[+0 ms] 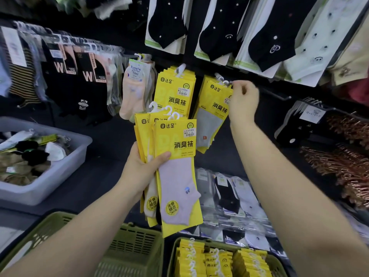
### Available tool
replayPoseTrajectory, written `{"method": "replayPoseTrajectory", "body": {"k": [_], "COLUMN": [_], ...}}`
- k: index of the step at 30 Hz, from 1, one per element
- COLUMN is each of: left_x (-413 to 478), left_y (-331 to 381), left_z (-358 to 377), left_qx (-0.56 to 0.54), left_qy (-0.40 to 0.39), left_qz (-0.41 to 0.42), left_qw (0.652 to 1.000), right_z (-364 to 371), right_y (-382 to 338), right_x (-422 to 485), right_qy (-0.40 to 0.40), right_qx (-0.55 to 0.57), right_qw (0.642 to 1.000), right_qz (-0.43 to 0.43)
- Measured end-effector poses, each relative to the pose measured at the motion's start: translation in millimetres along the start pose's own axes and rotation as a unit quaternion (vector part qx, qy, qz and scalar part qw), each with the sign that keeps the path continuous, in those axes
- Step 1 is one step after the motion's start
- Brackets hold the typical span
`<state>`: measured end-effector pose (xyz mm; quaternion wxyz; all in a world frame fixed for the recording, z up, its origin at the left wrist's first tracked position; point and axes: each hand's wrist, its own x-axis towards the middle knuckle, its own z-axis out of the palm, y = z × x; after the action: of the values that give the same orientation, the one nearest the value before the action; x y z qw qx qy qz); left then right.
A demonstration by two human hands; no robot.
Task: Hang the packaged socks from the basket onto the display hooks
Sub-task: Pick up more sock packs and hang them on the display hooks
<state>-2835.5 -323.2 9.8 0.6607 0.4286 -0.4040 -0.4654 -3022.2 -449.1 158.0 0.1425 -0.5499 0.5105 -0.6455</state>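
The left hand grips a fanned stack of yellow sock packs, thumb across the front. The right hand pinches the top of the hanging pack at the display hook. Further packs lie in the green basket below.

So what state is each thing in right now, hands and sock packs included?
Left hand: grips the held stack, upright.
Right hand: pinches the top of the right-hook packs.
Right-hook packs: hanging, tilted.
Left-hook packs: hanging, untouched.
Right green basket: holds more yellow packs.
Grey bin: holds loose socks.
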Motion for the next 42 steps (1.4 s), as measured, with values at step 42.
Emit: {"method": "replayPoseTrajectory", "body": {"k": [42], "left_x": [13.0], "left_y": [4.7], "left_z": [7.9], "left_qx": [0.017], "left_qy": [0.018], "left_qz": [0.024], "left_qw": [0.999], "right_z": [10.8], "right_y": [12.0], "right_x": [-20.9], "right_qy": [-0.083], "right_qx": [-0.022], "right_qw": [0.996], "right_qz": [0.009]}}
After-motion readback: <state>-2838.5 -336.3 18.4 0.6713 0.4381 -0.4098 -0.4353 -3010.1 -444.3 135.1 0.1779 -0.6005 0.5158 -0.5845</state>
